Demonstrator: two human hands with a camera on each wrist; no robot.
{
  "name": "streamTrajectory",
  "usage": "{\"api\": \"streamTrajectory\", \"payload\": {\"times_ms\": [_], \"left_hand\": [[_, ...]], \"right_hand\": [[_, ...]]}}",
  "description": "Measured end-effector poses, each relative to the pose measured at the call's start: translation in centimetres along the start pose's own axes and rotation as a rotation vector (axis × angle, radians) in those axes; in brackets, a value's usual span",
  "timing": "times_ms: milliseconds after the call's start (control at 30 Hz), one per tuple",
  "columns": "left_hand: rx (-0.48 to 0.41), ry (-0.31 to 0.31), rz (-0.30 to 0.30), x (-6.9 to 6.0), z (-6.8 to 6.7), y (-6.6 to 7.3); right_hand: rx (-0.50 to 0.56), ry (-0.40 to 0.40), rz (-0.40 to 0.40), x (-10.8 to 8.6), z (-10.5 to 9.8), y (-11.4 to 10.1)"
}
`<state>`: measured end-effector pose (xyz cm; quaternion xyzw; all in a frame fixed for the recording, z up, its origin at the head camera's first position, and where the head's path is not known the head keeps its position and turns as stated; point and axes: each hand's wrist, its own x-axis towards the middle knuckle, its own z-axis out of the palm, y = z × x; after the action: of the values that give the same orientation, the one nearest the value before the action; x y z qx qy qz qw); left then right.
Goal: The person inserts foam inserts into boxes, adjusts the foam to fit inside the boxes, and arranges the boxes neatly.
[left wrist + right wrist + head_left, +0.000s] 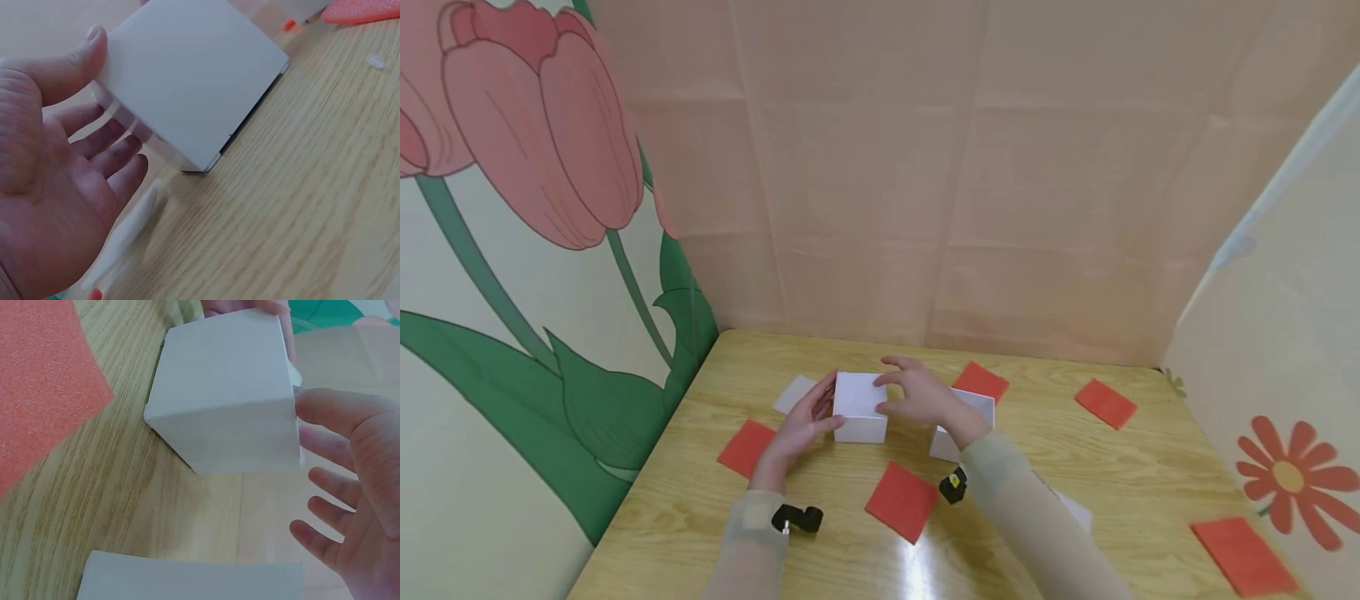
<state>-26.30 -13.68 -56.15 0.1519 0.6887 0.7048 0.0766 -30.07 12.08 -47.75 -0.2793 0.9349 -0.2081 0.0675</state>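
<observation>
White box (head view) (860, 408): matte, crisp-edged, on the bench (1041, 396) between my left hand (799, 429) and right hand (925, 396).
Wood and walls: yellowish grain, strewn with red squares (901, 502); peach sheet (940, 208) behind, tulip print (538, 125) at left.
Left-wrist view: my thumb meets the box's edge; my fingers lie loosely spread along its side.
Right-wrist view: my fingers fan apart, one touching the box's edge.
</observation>
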Motion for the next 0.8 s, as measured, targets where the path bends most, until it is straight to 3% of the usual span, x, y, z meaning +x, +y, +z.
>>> {"api": "streamTrajectory", "payload": {"times_ms": [167,333,533,800], "left_hand": [[-0.012,-0.007,-0.004,-0.1,0.0,0.0],[-0.006,-0.023,0.011,-0.1,0.0,-0.1],[-0.002,-0.022,0.011,-0.2,0.3,-0.1],[-0.003,-0.015,0.005,-0.1,0.5,-0.1]], "right_hand": [[-0.008,0.034,-0.035,0.6,0.1,-0.4],[-0.084,0.077,-0.089,1.7,0.4,-1.0],[-0.159,0.069,-0.088,2.3,1.0,-1.7],[-0.165,0.054,-0.089,2.3,1.1,-2.1]]}}
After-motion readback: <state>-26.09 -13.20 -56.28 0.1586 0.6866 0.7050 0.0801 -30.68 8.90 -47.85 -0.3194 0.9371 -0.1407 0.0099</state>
